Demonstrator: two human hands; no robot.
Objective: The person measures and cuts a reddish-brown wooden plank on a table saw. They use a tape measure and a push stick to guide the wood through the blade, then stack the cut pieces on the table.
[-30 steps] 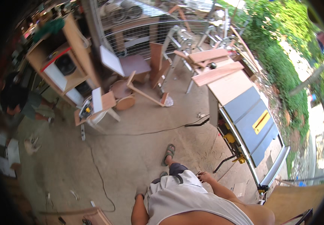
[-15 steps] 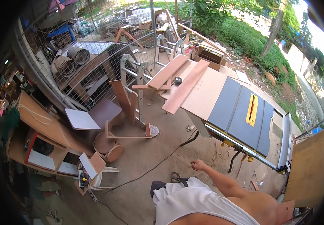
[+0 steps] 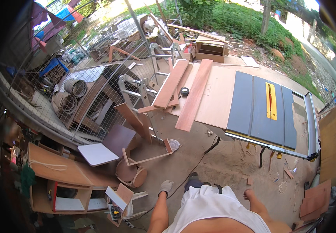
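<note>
My left hand (image 3: 165, 187), in a pale grey glove, hangs at my left side with loosely spread fingers and nothing visible in it. My bare right hand (image 3: 248, 194) is low at my right side, fingers curled; whether it holds anything is too small to tell. Ahead is a table saw (image 3: 242, 105) with a grey top and yellow insert (image 3: 270, 112). A plywood sheet (image 3: 214, 105) adjoins it on the left, bearing reddish boards (image 3: 195, 93) and a black tape measure (image 3: 184, 91). A dark cord (image 3: 193, 169) runs along the concrete floor beside my feet.
At left are a wooden cabinet (image 3: 55, 167), a chair with tools (image 3: 116, 213), loose boards and round wooden pieces (image 3: 139, 178). An aluminium ladder (image 3: 134, 87) stands before a wire fence (image 3: 28, 77). At right are leaning panels (image 3: 333, 147); greenery and scrap lie beyond.
My view has swung round toward the table saw and boards. My gloved left hand has come into view beside me; my right hand, raised forward half a second ago, has moved back down.
</note>
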